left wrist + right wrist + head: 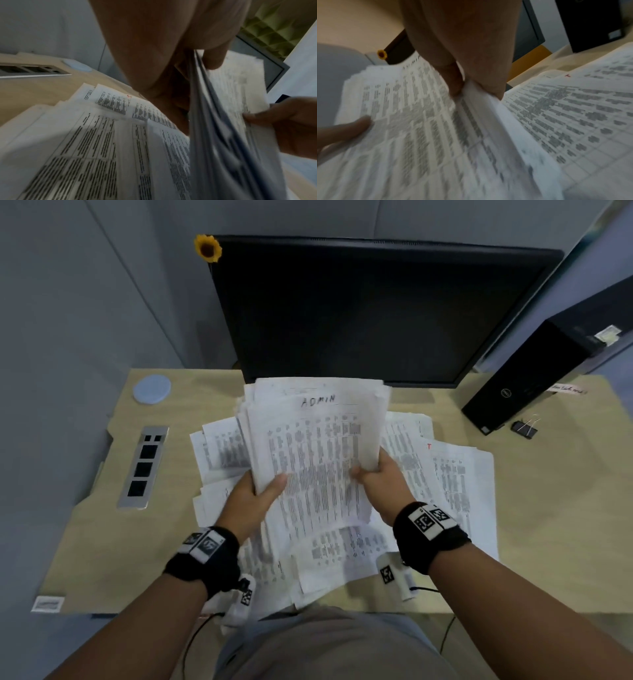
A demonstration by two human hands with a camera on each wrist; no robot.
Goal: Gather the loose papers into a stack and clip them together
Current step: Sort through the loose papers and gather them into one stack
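A thick stack of printed papers (315, 446), the top sheet marked "ADMIN", is held up above the desk between both hands. My left hand (260, 491) grips its left edge, thumb on the front; the wrist view shows that thumb (214, 59) pressing the sheets (223, 121). My right hand (376, 474) grips the right edge, thumb on top of the stack (419, 121). More loose papers (455, 474) lie spread on the desk underneath and to both sides. A black binder clip (524, 428) lies on the desk at the right, beside the computer tower.
A black monitor (376, 313) stands behind the papers with a sunflower (208, 248) on its corner. A black computer tower (534, 378) is at the right. A round pale lid (151, 388) and a metal socket panel (144, 467) sit on the wooden desk (565, 525) at the left.
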